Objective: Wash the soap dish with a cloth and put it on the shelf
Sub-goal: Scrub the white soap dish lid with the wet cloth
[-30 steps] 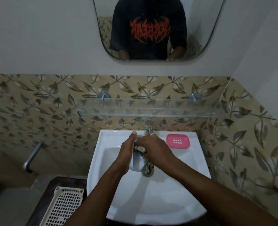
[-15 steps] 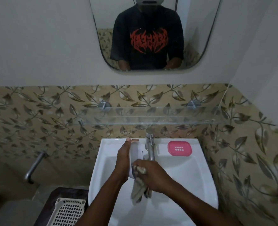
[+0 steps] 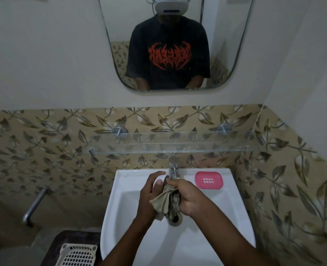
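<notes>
- Nearest, low on the left, a cream perforated plastic basket (image 3: pixel 76 255) is sitting on a dark stand beside the white ceramic washbasin (image 3: pixel 233 204).
- Over the basin's drain, the right hand (image 3: pixel 189 198) is gripping a bunched, damp olive-grey cloth (image 3: pixel 166 203); half a second ago it was rubbing lower down, and it is now coming back up toward the tap.
- The left hand (image 3: pixel 149 192) is wrapping its fingers round a white oval soap dish (image 3: pixel 157 182), held on edge just left of the chrome tap (image 3: pixel 173 168), most of it hidden behind the hand and cloth.
- That up-and-down travel suggests scrubbing is still under way; rinsing and shelving are, I judge, yet to come.
- On the basin's far right rim, a pink slotted plastic soap tray (image 3: pixel 208 180) is lying flat.
- Above the tap, the clear glass shelf (image 3: pixel 226 147) on two chrome pegs is carrying nothing.
- Farther up, leaf-patterned tiles are giving way to a plain wall and a rounded mirror (image 3: pixel 235 35).
</notes>
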